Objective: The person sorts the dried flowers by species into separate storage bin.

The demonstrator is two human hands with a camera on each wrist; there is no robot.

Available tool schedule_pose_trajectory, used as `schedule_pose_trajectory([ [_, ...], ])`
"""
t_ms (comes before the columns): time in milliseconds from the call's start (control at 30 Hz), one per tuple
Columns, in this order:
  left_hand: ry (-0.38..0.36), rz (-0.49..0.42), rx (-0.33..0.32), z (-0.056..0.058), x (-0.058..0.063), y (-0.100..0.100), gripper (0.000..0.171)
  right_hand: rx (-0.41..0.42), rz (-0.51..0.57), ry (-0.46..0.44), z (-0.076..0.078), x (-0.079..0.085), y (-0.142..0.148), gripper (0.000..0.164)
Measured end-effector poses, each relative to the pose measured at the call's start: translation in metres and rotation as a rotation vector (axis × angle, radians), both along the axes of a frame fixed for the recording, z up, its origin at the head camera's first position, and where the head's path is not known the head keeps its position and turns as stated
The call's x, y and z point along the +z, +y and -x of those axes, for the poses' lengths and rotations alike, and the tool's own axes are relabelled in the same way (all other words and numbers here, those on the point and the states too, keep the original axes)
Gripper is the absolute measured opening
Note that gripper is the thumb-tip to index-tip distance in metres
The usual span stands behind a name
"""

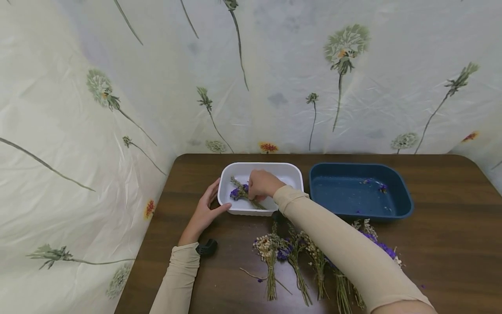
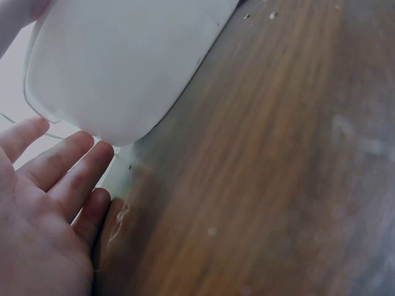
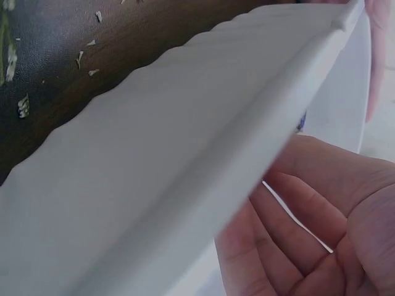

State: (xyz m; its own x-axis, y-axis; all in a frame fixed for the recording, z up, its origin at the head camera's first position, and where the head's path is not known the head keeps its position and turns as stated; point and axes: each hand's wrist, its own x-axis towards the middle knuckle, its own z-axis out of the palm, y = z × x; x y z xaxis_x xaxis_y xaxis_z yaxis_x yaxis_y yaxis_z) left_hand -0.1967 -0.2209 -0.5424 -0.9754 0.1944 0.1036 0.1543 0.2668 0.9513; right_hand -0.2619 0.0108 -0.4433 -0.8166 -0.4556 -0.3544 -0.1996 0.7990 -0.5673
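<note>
A white plastic basin [image 1: 288, 173] stands on the table with a small bunch of dried flowers [image 1: 237, 192] inside, purple blooms to the left and stems to the right. My right hand [image 1: 264, 184] reaches into this basin and pinches the bunch by its stems. In the right wrist view the basin's wall [image 3: 160, 135] hides the fingertips and most of the bunch. My left hand [image 1: 204, 211] touches the basin's left end, fingers fairly straight and spread, thumb at the near rim. The left wrist view shows those fingers [image 2: 77, 169] against the outer wall.
A dark blue basin [image 1: 333, 192] with a few purple petals stands to the right. Several tied bunches of dried flowers [image 1: 270, 261] lie in front, partly under my right forearm. Loose stems [image 1: 251, 274] and small bits lie on the brown table [image 1: 443, 226]. A patterned curtain hangs behind.
</note>
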Motion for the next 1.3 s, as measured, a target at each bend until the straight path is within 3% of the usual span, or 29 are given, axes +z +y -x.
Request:
schedule_pose_trajectory([
  [600,0.007,-0.022,-0.007,-0.001,0.0,0.001,0.086,0.044,-0.11,0.022,0.004,0.001,-0.002,0.007],
  [867,0.008,-0.023,-0.008,-0.001,0.0,0.0,0.086,0.062,0.026,0.03,0.005,0.013,0.005,0.007],
  [1100,0.0,-0.024,-0.003,-0.001,0.002,0.002,0.086,0.019,0.096,0.026,0.007,0.031,0.013,0.012],
  [1300,-0.011,-0.021,0.003,-0.001,0.003,0.002,0.085,-0.027,0.123,0.039,0.0,0.044,0.024,0.017],
])
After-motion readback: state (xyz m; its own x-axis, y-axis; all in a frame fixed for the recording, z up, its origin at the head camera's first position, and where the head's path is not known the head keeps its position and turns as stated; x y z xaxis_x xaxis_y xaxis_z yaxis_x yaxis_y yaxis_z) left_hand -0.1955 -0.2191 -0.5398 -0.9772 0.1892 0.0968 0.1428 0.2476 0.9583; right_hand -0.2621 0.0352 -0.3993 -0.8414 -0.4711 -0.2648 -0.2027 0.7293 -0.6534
